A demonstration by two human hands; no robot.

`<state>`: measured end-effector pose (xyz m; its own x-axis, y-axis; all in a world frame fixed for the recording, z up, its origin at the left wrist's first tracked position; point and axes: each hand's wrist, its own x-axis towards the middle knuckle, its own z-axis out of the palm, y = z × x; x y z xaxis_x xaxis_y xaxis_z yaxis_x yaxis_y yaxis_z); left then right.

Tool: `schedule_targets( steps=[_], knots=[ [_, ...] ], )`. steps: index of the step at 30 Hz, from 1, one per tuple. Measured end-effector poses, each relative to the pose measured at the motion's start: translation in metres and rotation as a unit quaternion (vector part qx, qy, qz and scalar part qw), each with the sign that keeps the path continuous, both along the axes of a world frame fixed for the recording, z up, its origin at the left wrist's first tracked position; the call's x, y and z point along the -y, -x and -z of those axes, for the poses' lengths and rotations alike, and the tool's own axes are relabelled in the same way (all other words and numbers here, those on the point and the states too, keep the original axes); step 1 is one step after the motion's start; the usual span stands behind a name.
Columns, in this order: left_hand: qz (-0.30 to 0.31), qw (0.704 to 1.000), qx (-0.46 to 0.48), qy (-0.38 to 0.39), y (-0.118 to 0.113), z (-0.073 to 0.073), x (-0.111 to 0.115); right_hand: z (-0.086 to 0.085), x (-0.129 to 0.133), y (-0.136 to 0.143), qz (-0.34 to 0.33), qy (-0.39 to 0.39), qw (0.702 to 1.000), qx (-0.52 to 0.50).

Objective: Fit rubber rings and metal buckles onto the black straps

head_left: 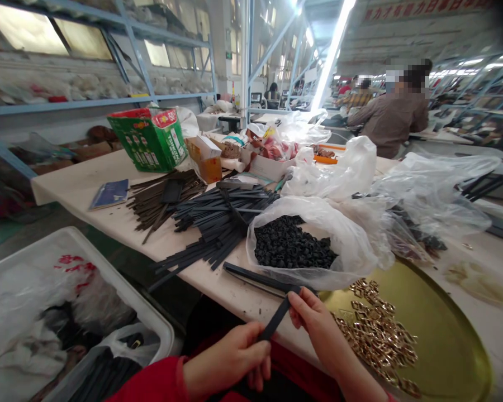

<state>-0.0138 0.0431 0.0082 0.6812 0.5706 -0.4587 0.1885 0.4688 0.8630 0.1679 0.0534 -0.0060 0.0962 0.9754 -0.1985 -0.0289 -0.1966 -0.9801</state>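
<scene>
A dark strap [275, 319] stretches between my two hands over the table's front edge. My left hand [235, 353] is closed around its lower part, thumb on top. At the upper end, my right hand [312, 312] pinches the strap between thumb and fingers. Just beyond lie more dark straps [255, 274] along the table edge. A clear plastic bag [356, 245] holding many small black loops [291, 245] sits behind my right hand. To the right, a gold oval tray [440, 329] carries a heap of gold-coloured metal buckles [381, 329].
Piles of black strips [218, 215] and brown strips [163, 192] spread across the table [79, 181]. Behind them stand a green carton [151, 142] and a small box [205, 159]. A white bin [159, 329] with bags is at lower left. A co-worker [392, 120] sits farther back.
</scene>
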Motion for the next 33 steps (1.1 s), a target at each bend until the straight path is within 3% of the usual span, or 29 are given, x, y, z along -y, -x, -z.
schedule_targets(
  steps=[2, 3, 4, 6, 11, 14, 17, 22, 28, 30, 33],
  knots=[
    [-0.050, 0.999, 0.005, 0.010, -0.012, -0.008, -0.016, -0.006, -0.011, -0.010, -0.034, -0.057, 0.991, 0.114],
    [-0.076, 0.997, 0.000, 0.016, -0.016, -0.012, -0.023, -0.008, -0.020, -0.019, -0.035, -0.097, 0.973, 0.208],
    [-0.097, 0.995, -0.006, 0.024, -0.019, -0.015, -0.030, -0.008, -0.031, -0.030, -0.027, -0.137, 0.941, 0.309],
    [-0.120, 0.992, -0.007, 0.035, -0.021, -0.019, -0.039, -0.006, -0.057, -0.055, -0.013, -0.177, 0.836, 0.519],
    [-0.146, 0.988, 0.006, 0.056, -0.018, -0.016, -0.045, 0.019, -0.103, -0.090, -0.077, -0.144, 0.770, 0.617],
    [-0.148, 0.987, 0.014, 0.068, -0.018, -0.011, -0.047, 0.027, -0.103, -0.088, -0.120, -0.141, 0.741, 0.646],
    [-0.150, 0.986, 0.026, 0.073, -0.020, -0.010, -0.048, 0.025, -0.096, -0.087, -0.136, -0.146, 0.727, 0.657],
    [-0.143, 0.986, 0.015, 0.086, -0.023, -0.012, -0.047, 0.016, -0.094, -0.094, -0.099, -0.159, 0.746, 0.640],
    [-0.121, 0.992, 0.004, 0.027, -0.024, -0.015, -0.035, 0.006, -0.086, -0.089, -0.013, -0.166, 0.824, 0.541],
    [-0.101, 0.995, 0.002, -0.012, -0.024, -0.017, -0.031, -0.002, -0.072, -0.079, -0.001, -0.157, 0.875, 0.458],
    [-0.072, 0.995, -0.003, -0.062, -0.025, -0.021, -0.026, -0.016, -0.044, -0.058, 0.003, -0.080, 0.982, 0.168]
  ],
)
